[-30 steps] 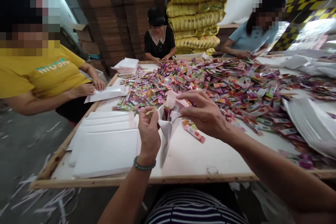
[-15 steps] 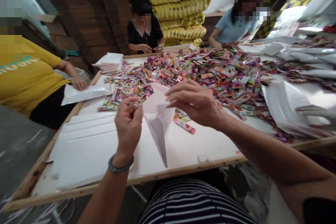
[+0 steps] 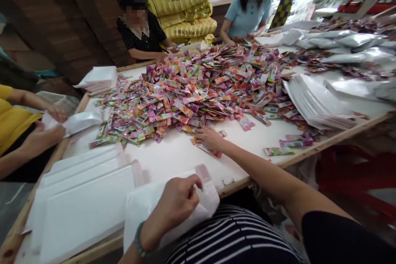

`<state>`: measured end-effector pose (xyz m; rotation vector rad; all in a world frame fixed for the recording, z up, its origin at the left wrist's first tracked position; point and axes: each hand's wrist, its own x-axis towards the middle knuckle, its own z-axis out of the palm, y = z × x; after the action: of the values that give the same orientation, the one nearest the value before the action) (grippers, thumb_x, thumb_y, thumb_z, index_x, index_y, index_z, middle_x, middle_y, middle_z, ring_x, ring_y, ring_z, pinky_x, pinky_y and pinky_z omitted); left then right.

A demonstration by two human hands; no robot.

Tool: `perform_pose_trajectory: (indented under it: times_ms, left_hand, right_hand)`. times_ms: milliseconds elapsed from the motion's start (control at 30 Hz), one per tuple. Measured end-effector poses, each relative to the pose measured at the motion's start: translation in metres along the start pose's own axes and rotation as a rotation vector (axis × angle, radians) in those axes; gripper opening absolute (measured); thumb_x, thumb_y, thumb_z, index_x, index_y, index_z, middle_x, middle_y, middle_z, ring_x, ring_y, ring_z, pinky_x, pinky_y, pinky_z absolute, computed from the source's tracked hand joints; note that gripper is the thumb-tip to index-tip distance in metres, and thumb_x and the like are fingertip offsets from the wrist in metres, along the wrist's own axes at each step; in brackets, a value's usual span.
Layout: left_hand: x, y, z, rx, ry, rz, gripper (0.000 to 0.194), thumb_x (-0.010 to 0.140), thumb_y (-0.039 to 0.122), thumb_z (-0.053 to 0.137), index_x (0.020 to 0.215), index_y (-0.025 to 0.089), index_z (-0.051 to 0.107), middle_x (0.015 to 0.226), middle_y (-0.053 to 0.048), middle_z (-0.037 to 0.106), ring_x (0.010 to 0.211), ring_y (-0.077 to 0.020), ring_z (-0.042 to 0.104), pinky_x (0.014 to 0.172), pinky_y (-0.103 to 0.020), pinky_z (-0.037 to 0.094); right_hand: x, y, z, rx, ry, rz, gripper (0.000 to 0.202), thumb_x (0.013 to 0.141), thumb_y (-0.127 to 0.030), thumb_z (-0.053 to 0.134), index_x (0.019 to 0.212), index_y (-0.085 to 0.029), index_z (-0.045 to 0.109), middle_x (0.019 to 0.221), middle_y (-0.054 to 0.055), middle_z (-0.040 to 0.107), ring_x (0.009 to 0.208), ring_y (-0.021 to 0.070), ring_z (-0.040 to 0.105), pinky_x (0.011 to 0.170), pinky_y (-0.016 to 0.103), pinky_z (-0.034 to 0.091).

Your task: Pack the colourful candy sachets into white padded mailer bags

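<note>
My left hand (image 3: pixel 179 200), with a beaded bracelet at the wrist, is closed on the edge of a white bag (image 3: pixel 148 198) at the table's front edge. The bag's pinkish flap is beside my fingers and its mouth looks partly open. Farther forward, my right hand (image 3: pixel 210 139) reaches down to the tabletop with its fingers spread over a few small packets (image 3: pixel 204 147). Whether it grips any of them cannot be made out. Just beyond it lies a large heap of colourful packets (image 3: pixel 185 90).
Stacked white bags (image 3: pixel 86 198) lie at the front left, more (image 3: pixel 318 103) at the right. A person in yellow (image 3: pixel 12 119) handles a white bag at the left. Two people sit across the wood-edged table (image 3: pixel 337 136). Yellow sacks (image 3: pixel 185 4) stand behind.
The bag has moved from the middle down to the front edge with my left hand. My right hand has left the bag and is now at the packets. The view has shifted right.
</note>
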<state>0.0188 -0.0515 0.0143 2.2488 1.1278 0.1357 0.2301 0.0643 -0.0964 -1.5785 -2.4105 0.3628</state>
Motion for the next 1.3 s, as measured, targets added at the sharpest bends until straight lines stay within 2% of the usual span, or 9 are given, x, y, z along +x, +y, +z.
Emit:
perform_pose_trajectory:
  times_ms: [167,267,400,500,600,767,967,1167,1300]
  left_hand:
    - [0.022,-0.024,0.055,0.164,-0.195,-0.050,0.036,0.075,0.012,0.043,0.101,0.023,0.066,0.064,-0.001,0.063,0.063,-0.0174,0.058,0.059,-0.025,0.035]
    - [0.027,-0.030,0.054,0.202,-0.210,-0.062,0.035,0.078,0.014,0.042,0.104,0.023,0.064,0.065,-0.002,0.063,0.067,-0.0197,0.061,0.062,-0.027,0.036]
    - [0.035,-0.031,0.039,0.248,-0.222,-0.115,0.031,0.082,0.018,0.042,0.105,0.022,0.062,0.066,-0.003,0.063,0.068,-0.0217,0.062,0.062,-0.028,0.038]
    - [0.042,-0.032,0.034,0.211,-0.194,-0.116,0.026,0.086,0.025,0.044,0.106,0.022,0.060,0.069,-0.002,0.063,0.069,-0.0213,0.061,0.064,-0.029,0.041]
    - [0.053,-0.032,0.035,0.187,-0.034,-0.064,0.025,0.088,0.030,0.047,0.109,0.022,0.058,0.086,-0.004,0.063,0.080,-0.0210,0.062,0.073,-0.031,0.045]
    - [0.081,-0.023,0.035,0.290,0.043,-0.032,0.041,0.084,0.041,0.059,0.117,0.017,0.055,0.112,-0.012,0.056,0.102,-0.0269,0.057,0.087,-0.037,0.046]
    - [0.120,-0.025,0.036,0.442,0.059,-0.160,0.075,0.076,0.056,0.064,0.138,0.022,0.040,0.143,-0.020,0.038,0.126,-0.0395,0.040,0.094,-0.051,0.039]
    - [0.131,-0.045,0.036,0.339,-0.025,-0.056,0.060,0.078,0.049,0.063,0.129,0.020,0.051,0.124,-0.014,0.053,0.114,-0.0321,0.048,0.091,-0.042,0.042]
    - [0.132,-0.044,0.040,0.316,-0.019,0.017,0.047,0.080,0.040,0.063,0.121,0.019,0.057,0.113,-0.012,0.056,0.107,-0.0285,0.050,0.091,-0.038,0.042]
  right_hand:
    - [-0.056,0.035,-0.009,0.194,0.087,-0.039,0.036,0.091,-0.021,0.053,0.126,-0.022,0.062,0.136,0.012,0.056,0.123,0.0211,0.053,0.102,0.036,0.042]
    - [-0.088,0.060,-0.019,0.153,0.122,0.035,0.044,0.087,-0.014,0.055,0.130,-0.018,0.058,0.133,0.014,0.058,0.123,0.0233,0.052,0.102,0.040,0.041]
    - [-0.118,0.079,-0.025,0.055,0.040,0.188,0.021,0.086,-0.014,0.055,0.101,-0.014,0.070,0.103,0.013,0.067,0.098,0.0223,0.060,0.088,0.035,0.047]
    - [-0.131,0.074,-0.024,0.092,0.093,0.249,0.018,0.088,-0.012,0.051,0.088,-0.014,0.069,0.087,0.009,0.066,0.086,0.0192,0.060,0.079,0.030,0.047]
    - [-0.136,0.057,-0.018,0.171,0.117,0.105,0.016,0.086,-0.012,0.054,0.085,-0.016,0.070,0.089,0.009,0.066,0.086,0.0186,0.059,0.078,0.030,0.046]
    - [-0.108,0.031,-0.012,0.280,0.094,-0.116,0.019,0.091,-0.019,0.052,0.093,-0.018,0.071,0.094,0.008,0.069,0.091,0.0173,0.061,0.081,0.029,0.046]
    - [-0.020,0.026,-0.030,-0.027,0.109,0.240,0.026,0.095,-0.027,0.047,0.101,-0.016,0.070,0.099,0.012,0.068,0.094,0.0211,0.060,0.078,0.028,0.043]
    - [-0.005,0.047,-0.032,-0.075,0.034,0.262,0.025,0.089,-0.013,0.048,0.094,-0.016,0.072,0.099,0.012,0.068,0.095,0.0212,0.060,0.077,0.028,0.042]
    - [-0.009,0.057,-0.030,-0.076,0.029,0.237,0.026,0.093,-0.022,0.049,0.108,-0.016,0.069,0.107,0.011,0.067,0.103,0.0215,0.057,0.083,0.028,0.042]
